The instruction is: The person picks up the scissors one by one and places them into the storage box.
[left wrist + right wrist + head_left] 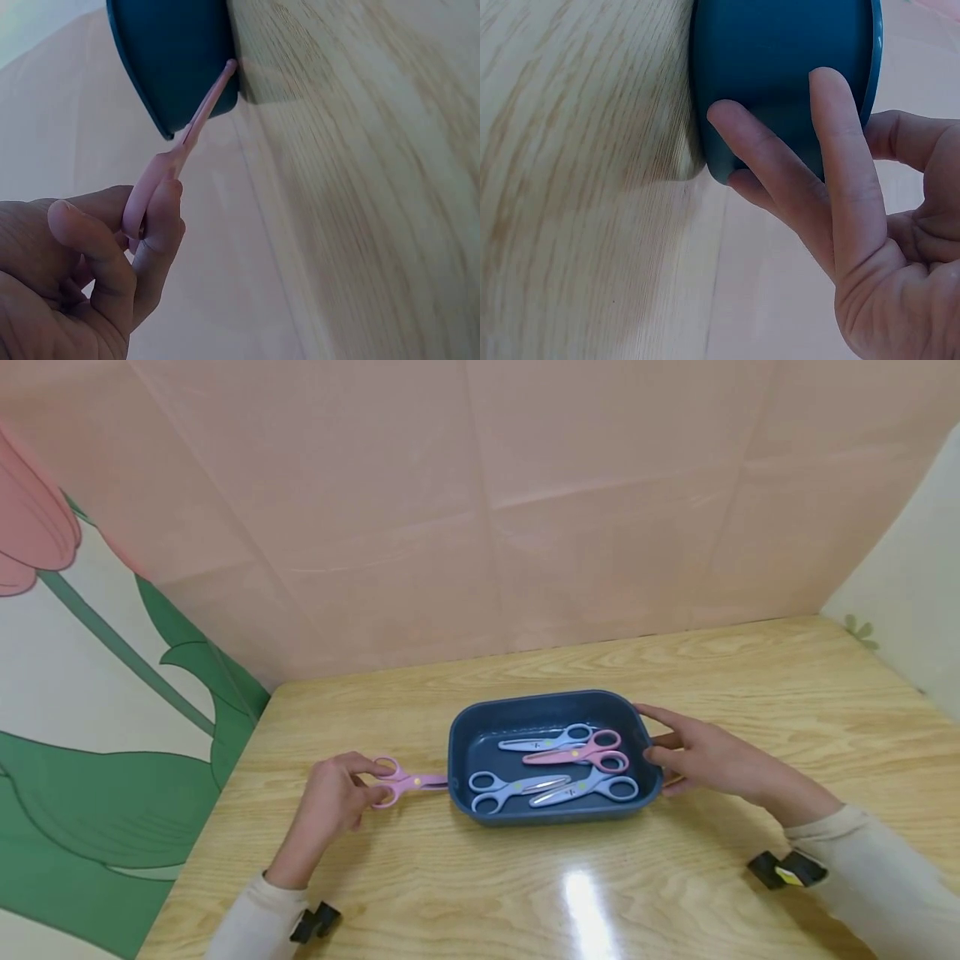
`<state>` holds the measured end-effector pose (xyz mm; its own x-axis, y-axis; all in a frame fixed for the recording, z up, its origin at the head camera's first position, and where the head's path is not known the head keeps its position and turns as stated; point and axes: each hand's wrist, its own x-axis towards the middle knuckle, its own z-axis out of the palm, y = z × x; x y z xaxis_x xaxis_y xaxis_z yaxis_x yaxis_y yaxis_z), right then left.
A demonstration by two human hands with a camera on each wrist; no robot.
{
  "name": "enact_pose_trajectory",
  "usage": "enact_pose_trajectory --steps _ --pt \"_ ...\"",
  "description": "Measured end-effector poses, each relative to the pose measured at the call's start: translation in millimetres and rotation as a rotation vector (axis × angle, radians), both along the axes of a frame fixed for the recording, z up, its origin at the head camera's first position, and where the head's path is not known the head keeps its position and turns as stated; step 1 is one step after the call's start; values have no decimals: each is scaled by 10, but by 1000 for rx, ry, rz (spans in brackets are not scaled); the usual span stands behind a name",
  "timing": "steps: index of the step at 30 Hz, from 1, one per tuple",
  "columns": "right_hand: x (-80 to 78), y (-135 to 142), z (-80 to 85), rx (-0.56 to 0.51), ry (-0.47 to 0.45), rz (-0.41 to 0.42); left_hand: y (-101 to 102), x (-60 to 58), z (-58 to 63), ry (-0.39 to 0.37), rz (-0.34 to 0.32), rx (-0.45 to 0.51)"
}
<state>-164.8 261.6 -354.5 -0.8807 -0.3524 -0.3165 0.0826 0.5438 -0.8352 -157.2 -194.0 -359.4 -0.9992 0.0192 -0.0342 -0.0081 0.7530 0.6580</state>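
A dark blue rectangular box (480, 742) sits on the table with several scissors inside, light blue ones (517, 788) and a pink pair (561, 756) lying on top of others. My left hand (330, 797) pinches the handles of another pink pair of scissors (412, 782), left of the box. Its blades point at the box's left wall; in the left wrist view the tip (229, 67) lies against or just before that wall, low down. My right hand (705, 756) grips the box's right end, thumb over the rim and fingers (769, 154) against the outer wall.
The wood-grain table (480, 893) ends at the back against a pinkish-beige covering (480, 527). To the left is a panel with a painted tulip and green leaves (120, 810). A pale wall (915, 560) borders the right side.
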Motion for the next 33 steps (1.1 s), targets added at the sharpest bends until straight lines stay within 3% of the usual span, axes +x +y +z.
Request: enact_pose_trajectory --steps 18,23,33 --pt "12 2 16 10 11 1 -70 -34 58 -37 45 30" --pt "6 1 12 17 16 2 -77 -48 76 -1 66 33" --pt "4 1 18 11 14 23 -95 -50 50 52 116 153"
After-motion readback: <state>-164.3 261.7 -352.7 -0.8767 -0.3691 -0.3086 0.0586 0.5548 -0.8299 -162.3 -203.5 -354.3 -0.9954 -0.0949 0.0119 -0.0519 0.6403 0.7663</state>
